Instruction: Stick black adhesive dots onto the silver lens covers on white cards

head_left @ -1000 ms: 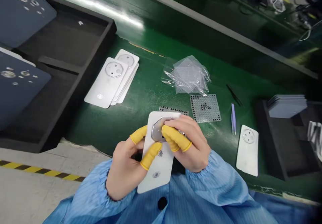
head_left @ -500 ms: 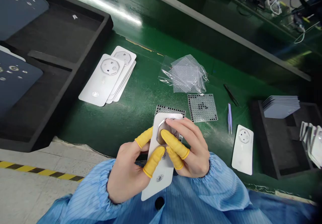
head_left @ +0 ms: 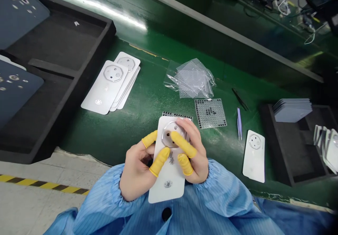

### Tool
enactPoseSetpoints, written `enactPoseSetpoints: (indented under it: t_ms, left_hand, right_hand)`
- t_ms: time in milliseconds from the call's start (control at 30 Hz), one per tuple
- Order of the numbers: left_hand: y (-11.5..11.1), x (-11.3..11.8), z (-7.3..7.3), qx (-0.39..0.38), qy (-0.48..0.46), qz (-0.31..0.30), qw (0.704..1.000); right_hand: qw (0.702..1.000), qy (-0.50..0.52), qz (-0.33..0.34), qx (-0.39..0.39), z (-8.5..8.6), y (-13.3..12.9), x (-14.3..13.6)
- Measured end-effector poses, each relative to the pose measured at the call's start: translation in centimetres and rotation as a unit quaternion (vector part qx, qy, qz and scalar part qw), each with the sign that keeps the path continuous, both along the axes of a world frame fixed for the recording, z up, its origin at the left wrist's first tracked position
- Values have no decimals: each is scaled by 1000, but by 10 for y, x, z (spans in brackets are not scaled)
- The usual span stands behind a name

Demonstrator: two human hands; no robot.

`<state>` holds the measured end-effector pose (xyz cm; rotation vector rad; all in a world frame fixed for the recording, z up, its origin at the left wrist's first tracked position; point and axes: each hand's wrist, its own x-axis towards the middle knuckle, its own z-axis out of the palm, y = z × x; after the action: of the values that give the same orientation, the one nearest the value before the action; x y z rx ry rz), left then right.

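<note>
In front of my chest, a white phone back cover is held up, its octagonal camera ring near the top and a round printed emblem low down. My left hand grips the left edge, with a yellow finger cot on thumb and index; the thumb presses on the front. My right hand lies over the right edge, also in yellow cots, its index fingertip on the camera ring beside a small dark hole. Its bare fingers rest by the top right of the ring. Behind the cover, a sheet of black dots is partly hidden.
A stack of white covers lies left, beside a black tray with dark blue panels. Clear plastic bags, a dotted sheet, black tweezers and purple tweezers lie right. Another cover sits before a second tray.
The cover has turned to face me more squarely, showing more of the camera ring. My right hand has shifted slightly left, its index finger still on the ring. The view has moved a little.
</note>
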<state>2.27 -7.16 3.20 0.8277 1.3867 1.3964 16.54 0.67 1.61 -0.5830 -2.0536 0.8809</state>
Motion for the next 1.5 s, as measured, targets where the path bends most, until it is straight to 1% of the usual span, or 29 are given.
enactPoseSetpoints:
  t_ms: [67, 133, 167, 233, 300, 367, 467, 567, 633, 767, 800, 867, 1000, 1100, 1200, 1400, 1500]
  left_hand:
    - [3, 1, 4, -10, -62, 10, 998]
    - [7, 0, 8, -12, -95, 17, 995]
    - [9, -1, 9, -11, -101, 16, 995]
    - [12, -2, 11, -8, -91, 7, 996]
    - [16, -3, 12, -12, -70, -6, 997]
    - [18, -5, 12, -19, -55, -5, 998]
    - [18, -10, 10, 2, -26, -13, 1000]
    - [17, -19, 8, 40, 21, -69, 997]
    - [17, -27, 9, 41, 38, -116, 992]
    - [20, -42, 16, 17, 31, -216, 976]
    - [21, -44, 17, 14, 26, -233, 972]
    - [23, -45, 19, 11, 11, -245, 969]
    - [24, -43, 16, -10, -14, -235, 972]
    - [24, -38, 13, -26, 4, -218, 976]
    - [24, -32, 14, -25, 4, -183, 983]
    - [23, -21, 14, -5, -62, -68, 996]
    - [23, -20, 12, 5, -76, -51, 996]
  right_hand:
    - [992, 73, -59, -88, 6, -1, -5]
    - [968, 121, -100, -197, 9, -2, -9]
    - [956, 129, -104, -241, 10, -2, -11]
    - [942, 132, -94, -293, 9, -2, -13]
    - [937, 146, -94, -302, 8, -2, -14]
    - [935, 161, -94, -300, 9, -4, -14]
    - [939, 159, -88, -293, 10, -7, -11]
    - [948, 145, -85, -271, 11, -11, -7]
    - [953, 139, -75, -257, 11, -12, -5]
    - [962, 117, -37, -244, 12, -14, -1]
    - [963, 112, -30, -244, 12, -14, -1]
    - [961, 110, -22, -253, 12, -15, 0]
    - [945, 125, -19, -302, 11, -12, -1]
    - [935, 144, -22, -324, 9, -9, -1]
    - [934, 154, -43, -320, 9, -6, 0]
    - [942, 139, -83, -293, 9, -10, -2]
    - [943, 139, -95, -287, 7, -12, -5]
